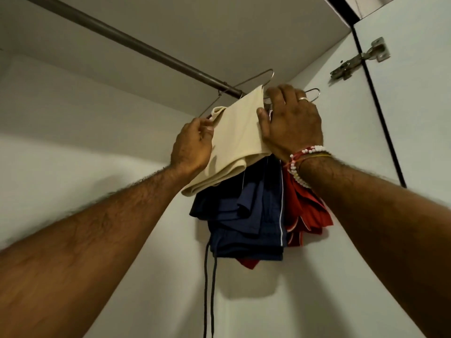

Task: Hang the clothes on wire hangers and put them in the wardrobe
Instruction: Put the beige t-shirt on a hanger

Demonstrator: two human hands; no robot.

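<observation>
Under the rail (146, 48), cream garment (236, 137) on hanger (272, 74)

one head-worn view looks steeply up, close under the wardrobe rail (136, 43) (no second view).

You have nothing to read here: no text, label, brand, number or sign shows legibly on anything in view.
</observation>
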